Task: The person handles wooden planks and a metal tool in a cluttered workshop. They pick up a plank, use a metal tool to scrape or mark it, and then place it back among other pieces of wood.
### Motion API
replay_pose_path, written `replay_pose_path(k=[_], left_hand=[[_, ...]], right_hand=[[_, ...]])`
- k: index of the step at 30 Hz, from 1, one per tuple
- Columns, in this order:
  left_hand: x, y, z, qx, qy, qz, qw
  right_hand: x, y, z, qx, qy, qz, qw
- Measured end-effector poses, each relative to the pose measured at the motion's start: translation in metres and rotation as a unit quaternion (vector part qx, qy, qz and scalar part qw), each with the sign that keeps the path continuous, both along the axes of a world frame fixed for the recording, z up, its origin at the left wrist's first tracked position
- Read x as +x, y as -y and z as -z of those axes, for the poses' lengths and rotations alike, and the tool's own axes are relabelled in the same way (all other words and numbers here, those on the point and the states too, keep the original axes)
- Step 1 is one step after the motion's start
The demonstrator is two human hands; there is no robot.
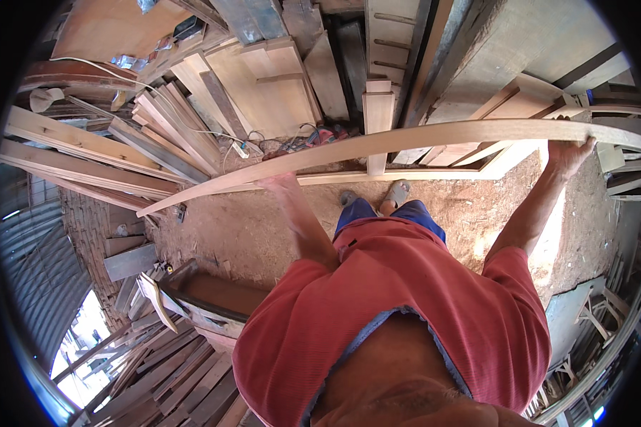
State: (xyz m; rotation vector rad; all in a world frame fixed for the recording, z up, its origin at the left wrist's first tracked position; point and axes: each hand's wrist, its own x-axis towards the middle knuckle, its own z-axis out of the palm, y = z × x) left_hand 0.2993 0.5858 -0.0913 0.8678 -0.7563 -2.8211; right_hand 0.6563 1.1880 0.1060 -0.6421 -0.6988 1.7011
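Observation:
A long, pale wooden board (406, 142) stretches across in front of me, bowed by the lens. My right hand (571, 155) is closed round it near its right end, with fingertips showing over the far edge. Left of my body, my left hand (281, 182) grips the near edge of the same board; its fingers are mostly hidden behind the wood. Beyond the board, a wooden frame (399, 175) stands on the ground, and a narrow upright piece (378, 114) rises behind the board.
Stacked planks (85, 149) jut in from the left. Panels (278, 85) lean at the back, near a power strip with a cord (241, 149). A dark trough-like box (214, 288) stands at the near left, beside a heap of scrap boards (171, 377). Underfoot is a dirt floor (235, 228).

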Motion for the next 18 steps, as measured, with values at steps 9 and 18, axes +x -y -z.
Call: replay_pose_path(k=[9, 18], left_hand=[[0.056, 0.047, 0.064, 0.053, -0.023, 0.073, 0.996], [0.117, 0.066, 0.091, 0.006, 0.061, 0.052, 0.997]], right_hand=[[0.049, 0.061, 0.047, 0.003, 0.104, -0.027, 0.994], [0.117, 0.082, 0.133, -0.126, 0.17, 0.056, 0.976]])
